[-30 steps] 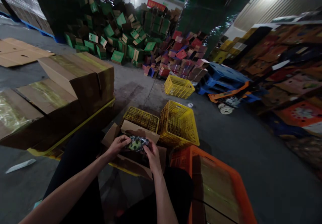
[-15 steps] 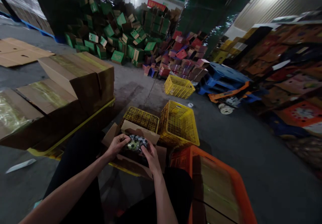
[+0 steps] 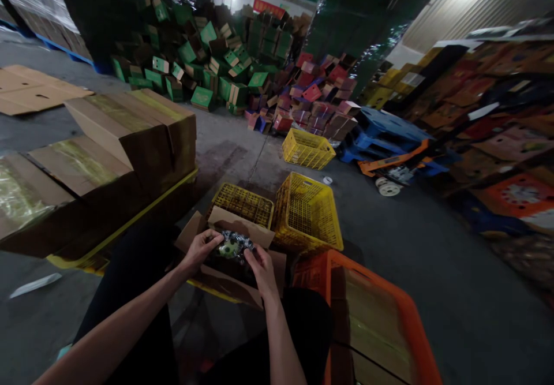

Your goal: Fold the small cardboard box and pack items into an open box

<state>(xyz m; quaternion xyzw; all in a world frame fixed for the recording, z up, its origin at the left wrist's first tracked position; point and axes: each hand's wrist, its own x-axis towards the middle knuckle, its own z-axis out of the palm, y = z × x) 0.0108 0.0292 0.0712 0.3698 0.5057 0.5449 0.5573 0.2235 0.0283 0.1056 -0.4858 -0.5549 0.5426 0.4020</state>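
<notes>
Both hands hold a crinkled, shiny plastic bag (image 3: 234, 246) with dark spots and a pale green patch; what is inside I cannot make out. My left hand (image 3: 202, 251) pinches its left edge between thumb and fingers. On the other side, my right hand (image 3: 261, 266) grips the right edge with bent fingers. The bag is over an open cardboard box (image 3: 240, 219) whose flaps are folded outward. Deep shadow hides the inside of that box. Under it, part of a yellow support (image 3: 214, 290) shows between my knees.
Behind the box lie a yellow crate (image 3: 242, 203) and an open yellow crate (image 3: 305, 215). An orange crate (image 3: 381, 281) holding a taped carton is at my right knee. Taped cartons (image 3: 138, 125) rise on the left. Farther off are another yellow crate (image 3: 308, 149), an orange pallet jack (image 3: 396, 163) and heaped green boxes (image 3: 203, 97).
The plastic bag has shifted slightly in my fingers, and its green patch looks rounder and brighter. Both hands stay in nearly the same place.
</notes>
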